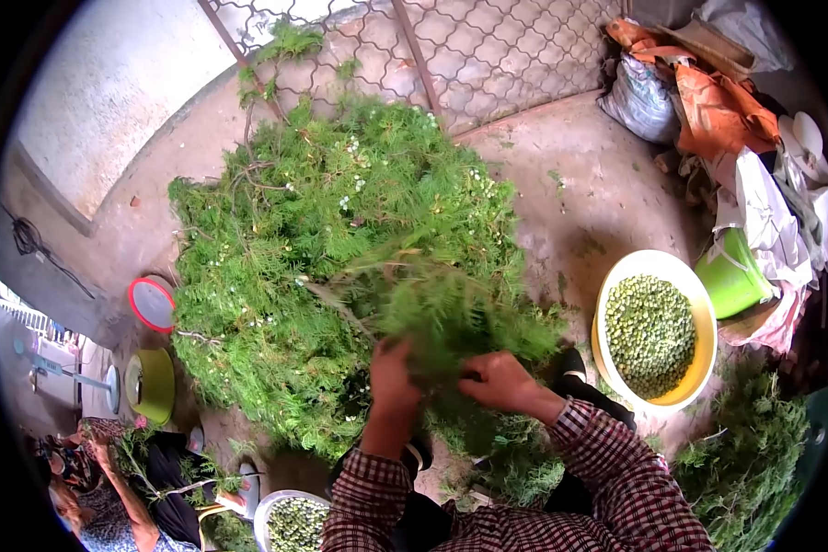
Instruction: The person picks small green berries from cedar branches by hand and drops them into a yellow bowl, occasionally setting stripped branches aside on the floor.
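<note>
Two bare hands at lower centre of the frame, both on one sprig [432, 308]. Left hand [394, 377] sits left of it, right hand [501, 382] at its lower right, the hands a little apart with foliage between.

Key relation: sprig lies just above the fingers in the frame, fanning up and out over the lower part of the heap [322, 221]. Its long axis is hard to read, foliage is blurred. One bare stem [340, 308] slants from upper left down toward the left hand; can't tell if it belongs to the sprig or the heap. Both hands are about equally close to the sprig.

Fingers: left ones curled, no visible gap, closed around the sprig's lower end. Right ones curled in too, thumb against them, look closed on foliage at the near edge. Exact pinch point hidden by blur.

Around: right hand is nearer the yellow tub [601, 354], right of centre, holding green berries [651, 336]. Basin [261, 524] at bottom, left of the left sleeve [377, 488], also has berries. More cuttings [745, 451] at lower right. Heap rests on the floor [561, 230], mesh [515, 55] behind at top. Another person [110, 501] at lower left has a separate branch [170, 488], well apart from these hands.
</note>
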`<action>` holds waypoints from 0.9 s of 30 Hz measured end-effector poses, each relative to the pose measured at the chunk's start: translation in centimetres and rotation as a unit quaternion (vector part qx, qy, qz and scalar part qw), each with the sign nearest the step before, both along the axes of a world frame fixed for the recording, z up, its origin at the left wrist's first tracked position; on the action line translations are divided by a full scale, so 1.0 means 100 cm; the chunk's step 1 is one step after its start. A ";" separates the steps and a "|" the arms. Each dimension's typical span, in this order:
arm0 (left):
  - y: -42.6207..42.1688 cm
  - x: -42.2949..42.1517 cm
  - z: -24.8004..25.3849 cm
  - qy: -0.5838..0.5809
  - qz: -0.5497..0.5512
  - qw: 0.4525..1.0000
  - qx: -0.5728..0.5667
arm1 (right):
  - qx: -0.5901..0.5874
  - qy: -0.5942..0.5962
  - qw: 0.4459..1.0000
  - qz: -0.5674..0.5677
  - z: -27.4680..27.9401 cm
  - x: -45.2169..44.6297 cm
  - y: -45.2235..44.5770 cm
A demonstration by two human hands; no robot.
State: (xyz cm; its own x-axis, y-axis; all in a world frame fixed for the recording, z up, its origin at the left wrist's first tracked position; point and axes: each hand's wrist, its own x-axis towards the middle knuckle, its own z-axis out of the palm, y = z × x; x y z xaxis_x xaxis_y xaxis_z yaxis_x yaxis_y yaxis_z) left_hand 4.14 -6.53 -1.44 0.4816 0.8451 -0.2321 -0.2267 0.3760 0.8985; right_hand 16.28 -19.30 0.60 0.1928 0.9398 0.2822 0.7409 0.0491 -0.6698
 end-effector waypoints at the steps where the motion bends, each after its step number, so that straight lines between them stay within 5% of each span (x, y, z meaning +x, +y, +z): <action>1: 0.014 -0.010 0.014 -0.010 0.005 1.000 -0.019 | -0.066 0.115 0.991 -0.007 0.008 0.003 -0.007; 3: 0.024 -0.008 0.053 -0.077 0.071 0.982 -0.157 | -0.195 0.338 0.921 -0.014 0.037 0.009 -0.024; 6: 0.041 -0.029 0.046 -0.105 0.017 0.985 -0.133 | -0.096 0.636 0.766 -0.004 0.023 0.030 -0.029; 10: 0.065 -0.039 0.034 -0.168 0.057 0.959 -0.220 | -0.066 0.757 0.649 0.042 0.018 0.037 -0.024; 14: 0.083 -0.041 0.010 -0.119 0.129 0.955 -0.238 | -0.108 0.758 0.640 0.068 0.014 0.028 -0.021; 15: 0.085 -0.055 0.009 -0.247 -0.013 0.924 -0.293 | -0.125 0.751 0.643 0.079 0.015 0.026 -0.019; 19: 0.074 -0.050 0.027 -0.210 -0.002 0.915 -0.344 | -0.154 0.748 0.639 0.094 0.017 0.011 -0.011; 21: 0.065 -0.043 0.034 -0.132 0.080 0.950 -0.271 | -0.172 0.737 0.648 0.079 0.018 0.001 -0.003; 23: 0.067 -0.048 0.030 -0.157 0.031 0.946 -0.281 | -0.177 0.736 0.647 0.091 0.011 0.002 0.001; 26: 0.061 -0.049 0.024 -0.018 0.010 0.995 -0.097 | -0.140 0.699 0.701 0.005 0.001 -0.001 0.012; 27: 0.055 -0.047 0.029 -0.034 0.034 0.991 -0.129 | -0.137 0.706 0.695 -0.014 -0.005 -0.001 0.015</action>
State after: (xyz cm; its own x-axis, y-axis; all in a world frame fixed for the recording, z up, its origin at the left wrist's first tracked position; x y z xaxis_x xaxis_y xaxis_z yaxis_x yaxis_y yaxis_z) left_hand -0.56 -1.00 1.41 0.4475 0.7930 -0.4135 -0.3157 0.5727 0.7566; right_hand 16.14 -17.83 0.10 0.1156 0.9110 -0.3960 -0.6665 -0.2245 -0.7109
